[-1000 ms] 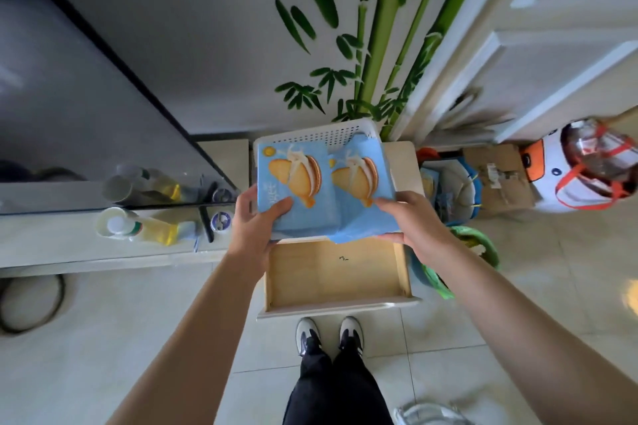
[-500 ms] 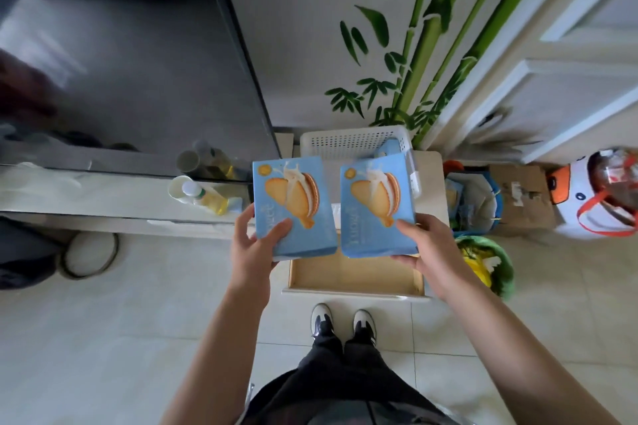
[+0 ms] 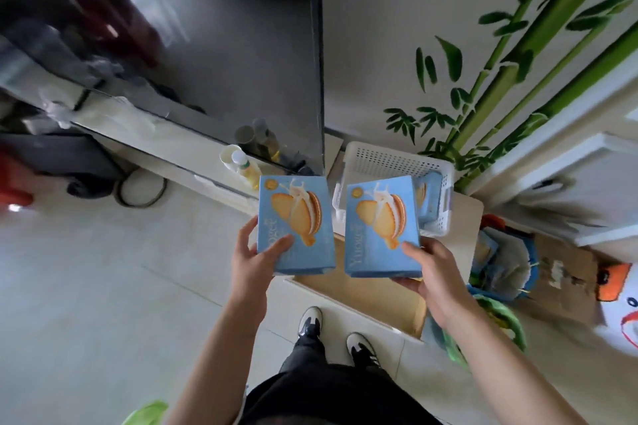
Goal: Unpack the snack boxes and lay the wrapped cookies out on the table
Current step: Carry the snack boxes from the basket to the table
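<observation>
Left hand (image 3: 253,260) grips left box (image 3: 296,224) by its lower left corner, thumb on the front face. Right hand (image 3: 431,272) grips right box (image 3: 382,226) at its lower right corner, thumb on the front. Boxes are side by side, apart, faces up. Beyond the right hand, a basket (image 3: 390,162) holds a third box (image 3: 428,197). An open drawer (image 3: 373,297) lies below both hands.
</observation>
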Demonstrator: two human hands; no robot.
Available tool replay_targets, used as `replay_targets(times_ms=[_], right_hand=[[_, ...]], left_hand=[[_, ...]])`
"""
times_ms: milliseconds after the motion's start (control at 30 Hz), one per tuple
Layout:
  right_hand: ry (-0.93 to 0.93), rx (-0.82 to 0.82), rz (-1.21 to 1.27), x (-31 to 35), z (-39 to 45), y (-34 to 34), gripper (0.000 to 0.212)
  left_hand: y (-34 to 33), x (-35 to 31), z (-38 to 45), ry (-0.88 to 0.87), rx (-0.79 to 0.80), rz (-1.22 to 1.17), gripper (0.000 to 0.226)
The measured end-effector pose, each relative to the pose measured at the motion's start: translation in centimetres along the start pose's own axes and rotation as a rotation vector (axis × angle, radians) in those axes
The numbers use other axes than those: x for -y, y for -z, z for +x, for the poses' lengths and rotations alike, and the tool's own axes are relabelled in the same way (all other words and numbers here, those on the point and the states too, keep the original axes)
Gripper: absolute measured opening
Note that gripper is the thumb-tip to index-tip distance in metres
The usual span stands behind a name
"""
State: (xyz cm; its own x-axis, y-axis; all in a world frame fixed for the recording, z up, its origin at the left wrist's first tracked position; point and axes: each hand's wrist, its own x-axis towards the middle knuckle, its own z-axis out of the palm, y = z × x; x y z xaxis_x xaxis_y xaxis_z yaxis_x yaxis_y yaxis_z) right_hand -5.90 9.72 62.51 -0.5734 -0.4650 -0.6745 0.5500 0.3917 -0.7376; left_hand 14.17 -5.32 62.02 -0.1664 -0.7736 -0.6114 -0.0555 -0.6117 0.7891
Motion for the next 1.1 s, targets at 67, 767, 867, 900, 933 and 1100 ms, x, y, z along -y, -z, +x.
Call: replay_targets(times_ms=[67,767,867,900,933,1100], right_hand=[[0.004,0.065,-0.045,0.2,0.0,0.5,0.024],[0.020,0.677,-0.626,-4.4,-4.1,-6.1,0.023],[-0.014,0.749,-0.716,-6.2,-5.4,-8.6,0.027],[-0.016,0.774,-0.743,-6.9,-6.0,-9.5,0.027],[-0.018,0.799,-0.764,-7.5,-6.7,-10.4,0.027],[0.008,0.913,-0.896,-10.9,-10.5,-14.7,0.026]], left_hand=[[-0.1,1.1,-1.6,-0.003,-0.061,-0.038,0.059],[8.1,12.0,-17.1,-0.040,-0.654,-0.541,0.065],[10.3,13.5,-18.7,-0.051,-0.738,-0.588,0.066],[11.2,14.1,-19.2,-0.053,-0.767,-0.613,0.067],[12.0,14.7,-19.8,-0.054,-0.795,-0.638,0.067],[16.2,17.5,-22.6,-0.071,-0.918,-0.746,0.066]])
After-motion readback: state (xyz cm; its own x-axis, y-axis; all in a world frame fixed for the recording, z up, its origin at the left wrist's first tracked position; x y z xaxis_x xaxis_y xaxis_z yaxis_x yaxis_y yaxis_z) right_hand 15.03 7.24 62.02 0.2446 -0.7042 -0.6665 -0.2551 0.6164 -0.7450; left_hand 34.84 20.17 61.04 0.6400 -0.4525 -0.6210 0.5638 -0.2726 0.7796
